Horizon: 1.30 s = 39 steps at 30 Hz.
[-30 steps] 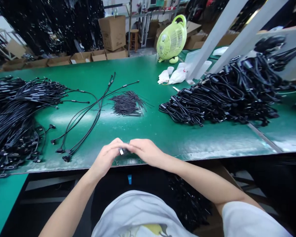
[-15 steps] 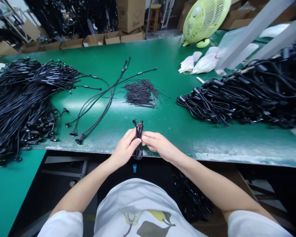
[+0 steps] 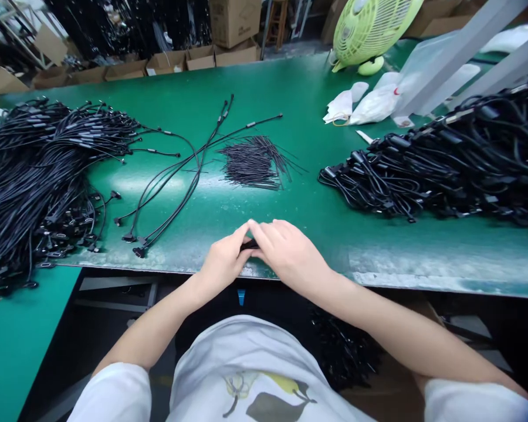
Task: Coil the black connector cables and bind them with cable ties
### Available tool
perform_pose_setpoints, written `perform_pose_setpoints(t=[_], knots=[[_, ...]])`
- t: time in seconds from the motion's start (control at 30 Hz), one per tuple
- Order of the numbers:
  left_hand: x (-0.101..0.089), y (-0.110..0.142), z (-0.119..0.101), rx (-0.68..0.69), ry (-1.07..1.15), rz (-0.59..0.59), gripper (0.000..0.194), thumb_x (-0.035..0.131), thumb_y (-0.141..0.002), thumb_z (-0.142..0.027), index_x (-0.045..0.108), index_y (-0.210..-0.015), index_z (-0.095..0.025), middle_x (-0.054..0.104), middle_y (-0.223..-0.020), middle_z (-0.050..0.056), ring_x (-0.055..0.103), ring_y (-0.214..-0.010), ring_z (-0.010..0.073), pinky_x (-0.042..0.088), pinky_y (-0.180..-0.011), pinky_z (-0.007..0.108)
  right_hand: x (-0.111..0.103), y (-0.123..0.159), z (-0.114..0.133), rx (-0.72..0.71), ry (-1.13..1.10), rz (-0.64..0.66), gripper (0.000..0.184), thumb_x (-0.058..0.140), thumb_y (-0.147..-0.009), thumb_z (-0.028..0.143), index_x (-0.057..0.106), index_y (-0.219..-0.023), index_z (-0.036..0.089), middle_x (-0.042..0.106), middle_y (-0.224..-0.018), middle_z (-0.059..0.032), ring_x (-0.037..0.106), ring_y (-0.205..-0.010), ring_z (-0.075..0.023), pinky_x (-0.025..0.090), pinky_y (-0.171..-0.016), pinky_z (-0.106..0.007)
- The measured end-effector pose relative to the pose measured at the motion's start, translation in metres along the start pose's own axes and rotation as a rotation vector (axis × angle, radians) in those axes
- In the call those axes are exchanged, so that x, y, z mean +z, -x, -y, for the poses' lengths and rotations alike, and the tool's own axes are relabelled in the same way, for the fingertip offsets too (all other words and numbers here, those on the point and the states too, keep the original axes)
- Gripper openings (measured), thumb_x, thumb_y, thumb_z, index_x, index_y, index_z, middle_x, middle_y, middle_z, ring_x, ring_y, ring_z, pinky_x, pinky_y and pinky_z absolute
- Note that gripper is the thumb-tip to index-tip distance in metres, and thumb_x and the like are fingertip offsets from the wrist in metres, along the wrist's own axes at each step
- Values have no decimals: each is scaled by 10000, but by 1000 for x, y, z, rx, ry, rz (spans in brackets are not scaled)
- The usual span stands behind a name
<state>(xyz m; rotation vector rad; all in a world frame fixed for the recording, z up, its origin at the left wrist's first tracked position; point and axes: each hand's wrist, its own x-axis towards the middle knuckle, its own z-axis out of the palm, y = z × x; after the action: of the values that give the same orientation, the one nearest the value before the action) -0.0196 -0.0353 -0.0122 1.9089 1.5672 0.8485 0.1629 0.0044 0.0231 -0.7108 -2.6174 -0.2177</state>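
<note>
Close to the table's front edge, my left hand point(image 3: 223, 258) and my right hand point(image 3: 287, 249) meet around a black cable bundle point(image 3: 249, 246). Only a short dark piece of the bundle shows between the fingers; the rest is covered. Both hands are closed on it, fingertips touching at the top. Beyond them lies a pile of thin black twist ties point(image 3: 251, 163). To its left, several loose black cables point(image 3: 189, 190) with plugs at their ends lie crossed on the green table point(image 3: 299, 202).
A large heap of straight black cables point(image 3: 39, 164) covers the left side. Coiled, bundled cables point(image 3: 440, 161) are piled at the right. Behind them are white plastic bags point(image 3: 374, 108), a grey metal post point(image 3: 457, 61) and a green fan point(image 3: 374, 32). Cardboard boxes point(image 3: 167, 61) line the far edge.
The cable bundle stood upright between my hands and now lies mostly hidden in them. My right hand has moved over it toward my left, and the view has shifted slightly.
</note>
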Motion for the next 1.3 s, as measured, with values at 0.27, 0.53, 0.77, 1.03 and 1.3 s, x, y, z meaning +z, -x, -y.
perform_pose_setpoints(t=[0.27,0.53,0.77,1.03,1.3], knots=[[-36,1,9,112,-100,-216,626,650,-846,-401,441,-1403,-202,465,-1459,156,395,-1375,304,304,-1140,486,22,6,-22,78,68,-135,239,478,-979,320,574,-816,173,606,-725,-19,501,-617,-133,313,-590,-278],[-25,-5,12,-283,581,-106,365,561,-901,-359,618,-1215,-182,624,-1254,99,679,-933,187,543,-843,296,34,2,-16,117,42,-77,213,486,-969,285,613,-1002,117,661,-901,-85,538,-762,-182,359,-722,-300],[-14,-16,13,-45,189,-183,322,464,-959,-353,571,-1234,-222,636,-1181,89,614,-1059,194,510,-910,336,55,-4,-12,31,140,-7,367,435,-984,207,517,-1311,63,576,-722,-30,479,-640,-161,310,-620,-321],[6,-31,12,133,42,-539,216,488,-931,-362,482,-789,-200,635,-1018,91,604,-1001,199,488,-884,369,58,-18,1,95,96,-11,364,372,-995,199,508,-1303,62,590,-784,-49,490,-674,-165,314,-623,-324],[16,-48,-8,10,875,-434,411,323,-973,-513,466,-1228,-224,544,-1341,107,484,-1309,209,311,-1139,420,63,-21,9,141,-62,-155,365,305,-1029,324,570,-1055,76,552,-701,-31,489,-580,-140,346,-565,-275]])
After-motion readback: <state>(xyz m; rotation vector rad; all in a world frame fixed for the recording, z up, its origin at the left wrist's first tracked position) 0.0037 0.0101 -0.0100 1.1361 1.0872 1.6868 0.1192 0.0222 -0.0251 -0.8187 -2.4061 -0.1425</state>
